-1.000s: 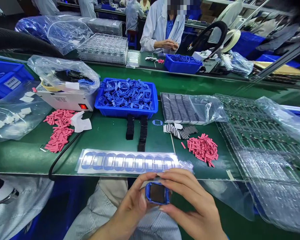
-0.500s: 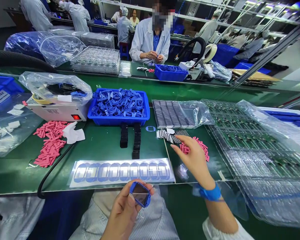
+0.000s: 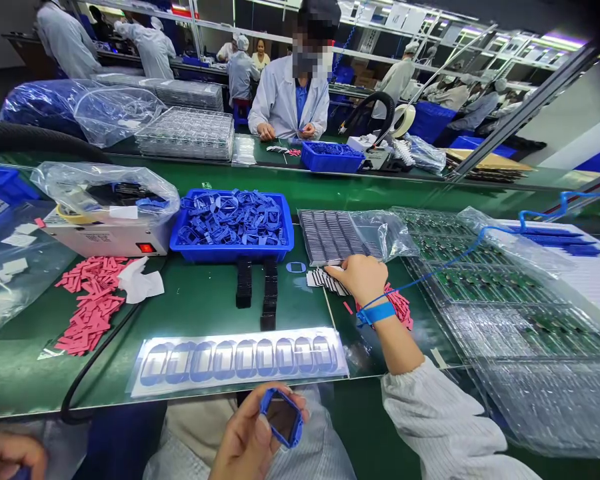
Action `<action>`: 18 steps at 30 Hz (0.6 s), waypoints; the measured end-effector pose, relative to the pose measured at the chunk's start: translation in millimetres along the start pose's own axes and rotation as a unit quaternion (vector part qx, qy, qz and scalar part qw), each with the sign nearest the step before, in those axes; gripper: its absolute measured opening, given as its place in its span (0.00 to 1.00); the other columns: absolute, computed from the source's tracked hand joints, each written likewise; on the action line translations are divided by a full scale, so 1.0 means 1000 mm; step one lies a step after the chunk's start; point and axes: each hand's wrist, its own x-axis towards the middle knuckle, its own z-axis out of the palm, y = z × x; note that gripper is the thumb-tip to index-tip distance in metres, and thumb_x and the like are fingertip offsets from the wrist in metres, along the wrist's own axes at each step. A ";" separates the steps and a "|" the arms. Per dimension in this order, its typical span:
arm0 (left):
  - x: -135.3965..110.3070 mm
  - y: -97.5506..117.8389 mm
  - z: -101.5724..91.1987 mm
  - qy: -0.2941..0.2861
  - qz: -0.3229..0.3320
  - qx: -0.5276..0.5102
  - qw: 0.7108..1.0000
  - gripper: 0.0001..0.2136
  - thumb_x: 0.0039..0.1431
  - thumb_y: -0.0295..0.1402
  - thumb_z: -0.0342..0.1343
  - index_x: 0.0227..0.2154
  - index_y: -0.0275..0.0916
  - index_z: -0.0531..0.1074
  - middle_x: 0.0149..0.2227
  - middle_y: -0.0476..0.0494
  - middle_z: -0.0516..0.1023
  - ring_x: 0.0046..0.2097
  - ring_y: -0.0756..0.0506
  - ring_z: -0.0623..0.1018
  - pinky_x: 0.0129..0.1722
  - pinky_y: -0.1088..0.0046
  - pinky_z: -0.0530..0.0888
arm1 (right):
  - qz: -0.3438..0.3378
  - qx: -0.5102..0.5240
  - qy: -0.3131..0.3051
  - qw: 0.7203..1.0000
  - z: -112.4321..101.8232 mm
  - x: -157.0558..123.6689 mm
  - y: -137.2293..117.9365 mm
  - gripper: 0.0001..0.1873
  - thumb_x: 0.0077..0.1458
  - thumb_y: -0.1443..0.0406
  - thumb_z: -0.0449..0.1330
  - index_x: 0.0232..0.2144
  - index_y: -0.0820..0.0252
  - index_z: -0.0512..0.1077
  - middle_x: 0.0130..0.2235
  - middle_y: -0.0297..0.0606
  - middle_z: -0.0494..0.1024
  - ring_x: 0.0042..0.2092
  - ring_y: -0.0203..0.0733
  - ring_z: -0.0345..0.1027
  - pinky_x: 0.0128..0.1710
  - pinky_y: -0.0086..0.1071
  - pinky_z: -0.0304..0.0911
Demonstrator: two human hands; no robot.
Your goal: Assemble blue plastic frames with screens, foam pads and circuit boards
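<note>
My left hand grips a small blue plastic frame with a dark screen set in it, low in front of my lap. Across the bench, my right hand reaches onto a fan of black-and-white strips. Its fingers are curled down among them; whatever lies between the fingertips is hidden. A blue wrist strap with a coiled cord circles my right wrist. Beside that wrist lies a heap of pink strips. Nearer me rests a white sheet with oval blue-edged films.
A blue bin full of blue frames stands behind two rows of black pieces. Clear trays of circuit boards fill the right. At left are a white box and more pink strips. Another person's hand shows lower left.
My right hand has moved in onto the black-and-white strips, and its spread fingers have curled down. My left hand still holds the blue frame. A hand has appeared at lower left.
</note>
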 end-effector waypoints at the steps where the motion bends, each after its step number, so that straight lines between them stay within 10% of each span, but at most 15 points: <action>1: 0.000 0.001 -0.001 0.001 -0.001 0.000 1.000 0.15 0.43 0.42 0.68 0.34 0.41 0.81 0.35 0.42 0.84 0.38 0.46 0.81 0.43 0.74 0.74 | 0.006 0.008 -0.001 1.000 0.001 0.001 -0.001 0.18 0.43 0.53 0.64 0.20 0.64 0.74 0.29 0.53 0.78 0.40 0.62 0.71 0.37 0.45 0.60; 9: 0.005 0.003 -0.005 0.006 0.008 0.005 1.000 0.16 0.42 0.42 0.69 0.34 0.40 0.81 0.34 0.42 0.84 0.37 0.46 0.81 0.41 0.75 0.73 | 0.023 0.196 -0.014 0.980 -0.003 0.000 0.015 0.19 0.42 0.49 0.61 0.24 0.59 0.73 0.29 0.43 0.78 0.37 0.53 0.73 0.38 0.43 0.65; 18: 0.005 0.004 -0.004 0.000 -0.015 0.014 1.000 0.15 0.45 0.42 0.67 0.36 0.41 0.81 0.36 0.42 0.84 0.39 0.46 0.81 0.42 0.76 0.73 | 0.000 0.481 -0.096 0.871 -0.015 -0.033 0.035 0.26 0.48 0.46 0.59 0.41 0.60 0.74 0.38 0.42 0.81 0.38 0.45 0.76 0.36 0.38 0.75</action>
